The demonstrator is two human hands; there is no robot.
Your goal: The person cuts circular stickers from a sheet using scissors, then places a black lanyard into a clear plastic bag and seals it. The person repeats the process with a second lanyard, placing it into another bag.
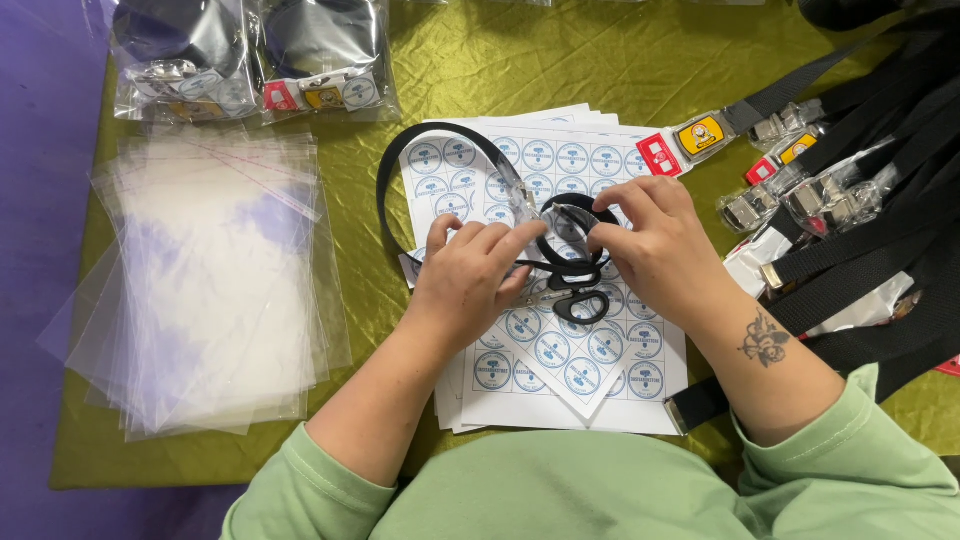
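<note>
My left hand (468, 275) and my right hand (655, 245) meet over a stack of white sticker sheets (520, 380) printed with round blue labels. Between them they hold a black webbing belt (392, 170) whose strap loops out to the upper left. The fingers of both hands pinch the belt's plastic-wrapped buckle end (522, 200) and a coiled part of the strap. Black-handled scissors (580, 300) lie on the sheets just under my hands.
A fanned pile of clear plastic bags (205, 290) lies at the left on the olive-green cloth (560, 60). Two bagged belts (250, 60) sit at the top left. A heap of loose black belts with metal buckles (860, 200) fills the right side.
</note>
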